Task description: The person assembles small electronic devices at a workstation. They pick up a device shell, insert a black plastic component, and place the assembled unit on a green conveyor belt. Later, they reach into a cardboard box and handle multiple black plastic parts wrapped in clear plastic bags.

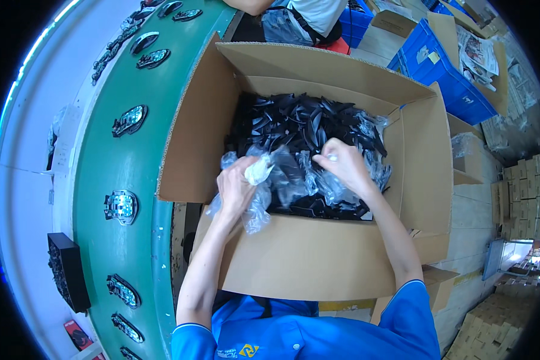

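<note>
Both hands grip a crumpled clear plastic bag (282,177) lying crosswise in the cardboard box (318,258): left hand (237,189) fingers closed on it, right hand (345,165) fingers pinching it

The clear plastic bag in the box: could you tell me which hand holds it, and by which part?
Both: the left hand clutches the clear plastic bag by its bunched edge, and the right hand pinches its film.

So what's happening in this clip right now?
A person in a blue shirt leans over an open cardboard box full of black plastic parts. The left hand grips a bunch of clear plastic bag; the right hand pinches more of that film. A green conveyor carrying small assemblies runs alongside on the left.
</note>
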Demonstrator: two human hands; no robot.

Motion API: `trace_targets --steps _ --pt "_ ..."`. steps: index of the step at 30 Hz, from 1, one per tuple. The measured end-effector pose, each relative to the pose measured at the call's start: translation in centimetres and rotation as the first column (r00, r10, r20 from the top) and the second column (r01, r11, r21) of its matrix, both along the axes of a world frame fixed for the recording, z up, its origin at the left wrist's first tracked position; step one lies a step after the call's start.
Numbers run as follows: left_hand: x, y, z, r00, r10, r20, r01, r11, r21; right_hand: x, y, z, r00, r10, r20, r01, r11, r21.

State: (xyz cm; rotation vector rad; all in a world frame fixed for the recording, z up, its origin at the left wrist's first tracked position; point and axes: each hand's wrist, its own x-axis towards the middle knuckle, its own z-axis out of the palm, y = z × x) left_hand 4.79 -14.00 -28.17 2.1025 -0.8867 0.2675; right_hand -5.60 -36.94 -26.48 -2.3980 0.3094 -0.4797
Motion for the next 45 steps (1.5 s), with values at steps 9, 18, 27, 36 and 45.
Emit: trace_targets --steps 9,18,27,36,45 --pt "-0.5 1.6 0.5 0.953 0.050 -0.300 -0.162 0.918 -0.362 4.7 0.5 -4.9 0.978 -0.027 -0.206 -0.028 0.966 -0.258" --pt "-0.3 1.3 -0.2 0.991 -0.036 -0.130 -0.011 0.940 -0.340 3.1 -0.8 -3.9 0.977 -0.096 -0.192 0.084 0.994 -0.072" --pt "-0.8 1.8 -0.1 0.866 0.004 -0.500 -0.214 0.906 -0.365 5.3 -0.7 -6.3 0.925 -0.091 -0.368 0.108 0.994 0.026" --pt "0.4 2.5 -2.0 0.824 0.059 -0.563 -0.285 0.903 -0.322 0.2 -0.4 -0.6 0.996 0.048 0.079 -0.079 0.886 0.456" --pt "-1.7 1.1 2.9 0.905 -0.110 -0.411 -0.074 0.910 -0.408 -2.1 0.1 0.8 0.875 -0.228 0.427 0.068 0.931 0.358"
